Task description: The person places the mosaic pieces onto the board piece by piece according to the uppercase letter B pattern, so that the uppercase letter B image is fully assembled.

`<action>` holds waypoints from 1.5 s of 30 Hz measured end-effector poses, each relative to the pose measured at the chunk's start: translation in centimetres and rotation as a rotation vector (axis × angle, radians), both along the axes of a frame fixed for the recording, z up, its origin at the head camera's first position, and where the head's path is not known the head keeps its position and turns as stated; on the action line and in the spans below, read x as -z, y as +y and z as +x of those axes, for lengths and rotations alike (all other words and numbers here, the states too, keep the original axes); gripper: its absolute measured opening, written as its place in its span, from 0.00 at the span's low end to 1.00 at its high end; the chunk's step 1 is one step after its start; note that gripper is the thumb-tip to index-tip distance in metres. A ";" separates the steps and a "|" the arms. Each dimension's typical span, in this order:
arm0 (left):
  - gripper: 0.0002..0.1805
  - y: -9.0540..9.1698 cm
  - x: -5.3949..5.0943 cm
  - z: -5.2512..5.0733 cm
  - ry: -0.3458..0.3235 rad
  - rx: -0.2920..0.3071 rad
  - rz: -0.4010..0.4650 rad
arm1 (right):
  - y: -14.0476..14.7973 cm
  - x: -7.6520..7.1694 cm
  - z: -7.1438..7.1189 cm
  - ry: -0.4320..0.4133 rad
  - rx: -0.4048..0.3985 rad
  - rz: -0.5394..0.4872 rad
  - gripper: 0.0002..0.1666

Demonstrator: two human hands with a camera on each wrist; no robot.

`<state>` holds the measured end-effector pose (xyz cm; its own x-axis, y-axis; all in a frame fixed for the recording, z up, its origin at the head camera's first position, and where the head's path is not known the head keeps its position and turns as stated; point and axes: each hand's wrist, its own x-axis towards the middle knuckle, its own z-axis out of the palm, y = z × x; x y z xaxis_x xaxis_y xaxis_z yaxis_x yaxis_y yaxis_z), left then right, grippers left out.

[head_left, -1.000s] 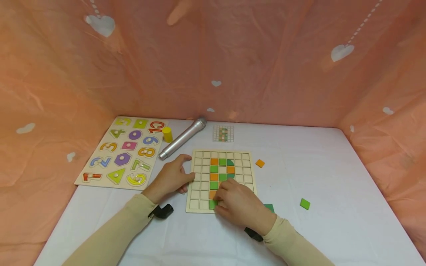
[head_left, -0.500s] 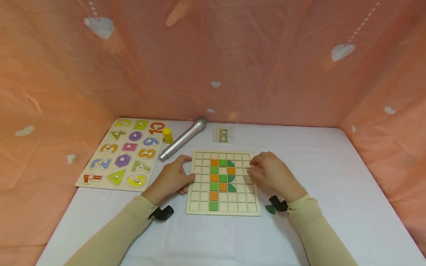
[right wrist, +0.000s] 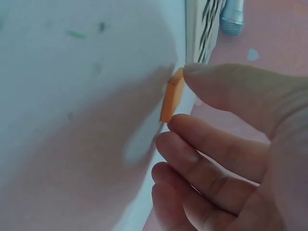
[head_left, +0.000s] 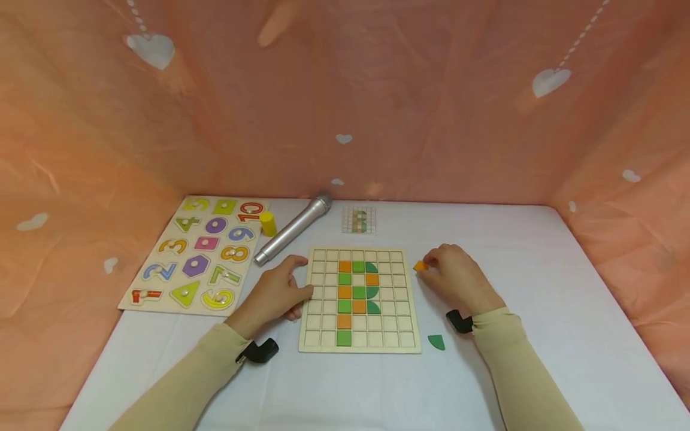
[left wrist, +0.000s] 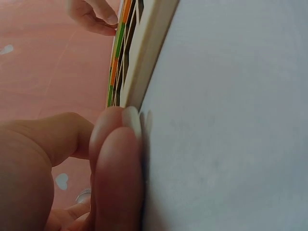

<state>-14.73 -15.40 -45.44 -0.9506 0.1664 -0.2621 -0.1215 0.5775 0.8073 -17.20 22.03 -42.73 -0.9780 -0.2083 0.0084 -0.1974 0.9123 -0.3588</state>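
Note:
In the head view, a wooden grid board (head_left: 329, 340) lies flat, with orange, green and dark green tiles set in several of its squares. My left hand (head_left: 273, 293) rests at its left edge, thumb and index finger spread and touching the side. In the left wrist view, the fingertips (left wrist: 117, 159) are close to the board's rim (left wrist: 144, 62). Right of the board, my right hand (head_left: 457, 276) pinches a small orange square tile (right wrist: 172, 97) between thumb and index finger. Whether the tile is off the table I cannot tell. A dark green quarter-round tile (head_left: 437, 342) lies near the right wrist.
A number and shape puzzle board (head_left: 167, 257) lies at the left, with a yellow cylinder (head_left: 268, 224) at its edge. A silver microphone (head_left: 293, 230) and a small pattern card (head_left: 359, 220) lie behind the grid board. Pink cloth (head_left: 431, 120) surrounds the white table (head_left: 334, 395).
My right hand has left the board's tiles, moved right past the board's edge, and taken hold of the orange tile. The left hand has stayed at the left edge.

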 end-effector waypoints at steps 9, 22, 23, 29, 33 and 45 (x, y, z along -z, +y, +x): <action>0.38 -0.2 0.0 0.2 -0.001 0.003 0.004 | 0.0 0.6 -0.2 -0.025 0.012 0.000 0.14; 0.38 0.0 0.1 0.0 -0.003 0.006 0.003 | -0.3 0.1 0.5 -0.015 0.004 0.010 0.15; 0.38 0.1 0.1 0.0 -0.003 0.004 0.003 | -0.4 0.0 0.6 -0.017 0.003 0.003 0.14; 0.38 0.1 0.2 0.1 -0.016 0.000 0.011 | -2.4 -0.5 2.2 -0.027 -0.045 -0.041 0.13; 0.38 0.1 0.2 0.1 -0.013 -0.001 0.014 | -4.1 -0.7 3.9 0.000 -0.129 -0.023 0.12; 0.38 -0.2 0.1 0.0 -0.010 0.004 0.019 | -8.4 -0.2 7.6 0.155 -0.424 0.004 0.07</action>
<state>-14.68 -15.58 -45.54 -0.9472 0.1755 -0.2682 -0.1271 0.5624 0.8170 -9.61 13.66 -42.57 -0.7936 -0.5906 0.1464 -0.6050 0.7406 -0.2924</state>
